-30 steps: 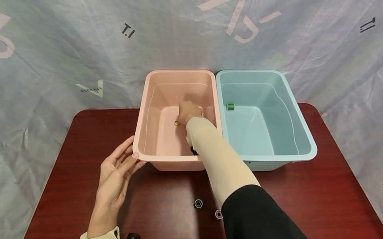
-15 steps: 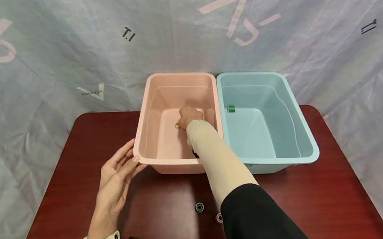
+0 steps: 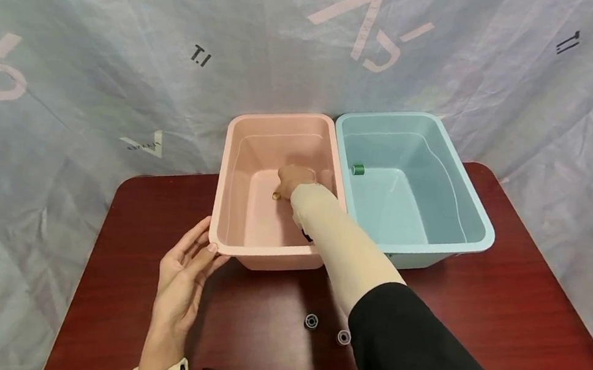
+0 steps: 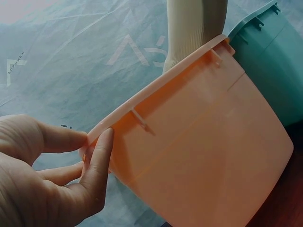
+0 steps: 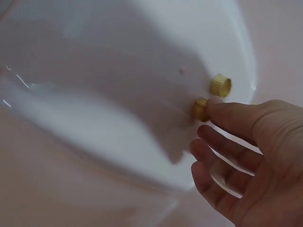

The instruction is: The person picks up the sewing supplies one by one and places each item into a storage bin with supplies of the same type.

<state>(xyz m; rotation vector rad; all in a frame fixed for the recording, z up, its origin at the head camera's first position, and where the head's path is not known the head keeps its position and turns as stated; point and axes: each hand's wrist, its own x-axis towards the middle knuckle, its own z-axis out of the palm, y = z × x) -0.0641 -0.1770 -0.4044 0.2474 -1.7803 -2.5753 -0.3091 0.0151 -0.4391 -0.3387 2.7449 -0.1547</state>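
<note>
My left hand [image 3: 181,285] pinches the near left corner of the pink bin [image 3: 266,249]; in the left wrist view, its fingers hold the rim [image 4: 142,92]. My right hand [image 3: 294,178] is down inside this bin. Close up in the right wrist view, my right thumb and a mostly hidden finger pinch a small knurled brass ring [image 5: 200,109], while the other fingers are loosely bent below. A second brass ring [image 5: 220,85] lies on the bin floor just beyond. In the head view one brass ring [image 3: 276,195] shows beside the hand.
A light blue bin [image 3: 435,249] stands against the pink bin's right side, with a small green cylinder [image 3: 358,170] inside. Two small ball bearings [image 3: 311,321] lie on the red-brown table [image 3: 244,339] in front. A grey printed curtain [image 3: 122,65] hangs behind.
The whole view has shifted slightly, bins and table sitting a little lower in it. My left hand keeps its hold on the rim; my right hand stays inside the pink bin, barely moving.
</note>
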